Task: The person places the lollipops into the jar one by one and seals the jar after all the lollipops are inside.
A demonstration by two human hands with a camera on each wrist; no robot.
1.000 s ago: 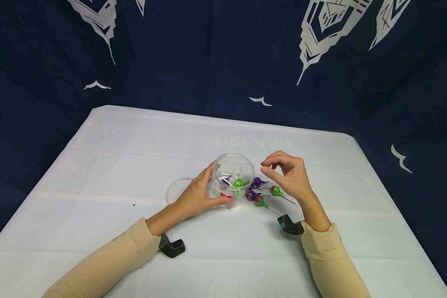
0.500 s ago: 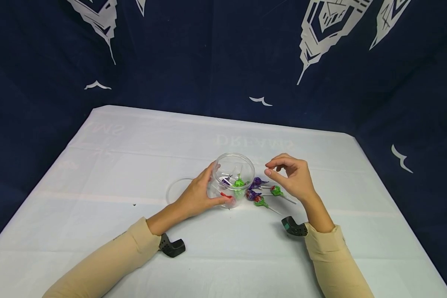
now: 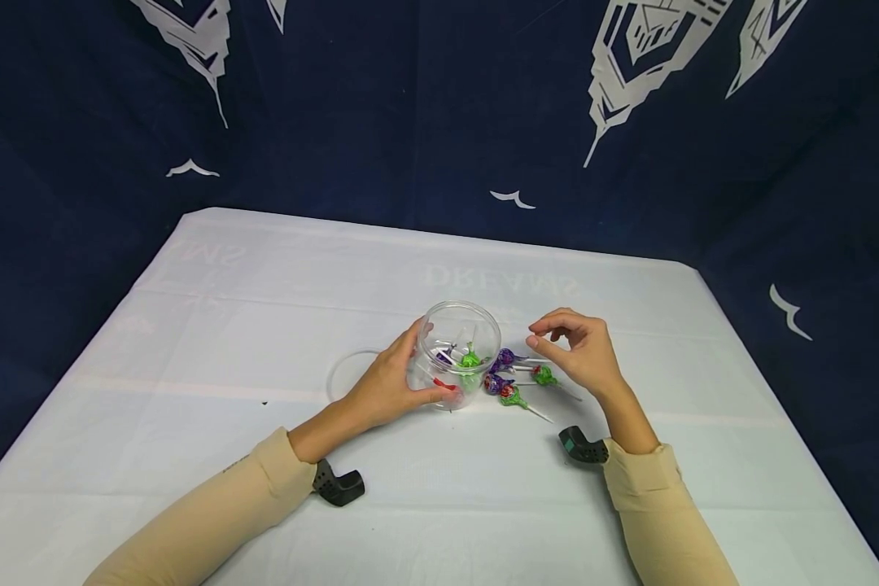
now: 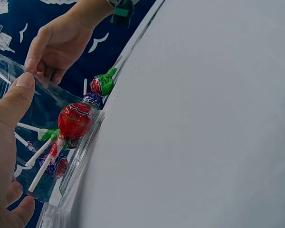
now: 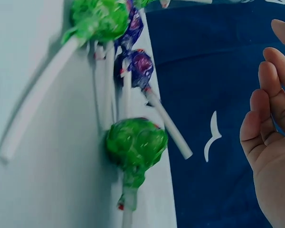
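A clear plastic jar (image 3: 459,342) stands mid-table with several wrapped lollipops inside, a red one (image 4: 74,119) against its wall. My left hand (image 3: 388,382) grips the jar from the left, thumb (image 4: 14,102) on the wall. To the right of the jar, loose lollipops lie on the cloth: purple (image 3: 505,356), green (image 3: 544,375), another purple (image 3: 494,383) and another green (image 3: 511,396). My right hand (image 3: 575,346) hovers just above them, fingers loosely curled, holding nothing. The right wrist view shows a green lollipop (image 5: 135,142), a purple one (image 5: 135,66) and my bare fingers (image 5: 270,128).
A clear round lid (image 3: 343,376) lies flat left of the jar, behind my left hand. The white tablecloth (image 3: 264,285) covers the table, with dark blue patterned fabric (image 3: 410,122) hung behind and at both sides. Black wrist cameras (image 3: 584,448) sit at my cuffs.
My right hand has sunk and drifted slightly right and nearer, closer to the loose lollipops. My left hand and the jar have stayed put.
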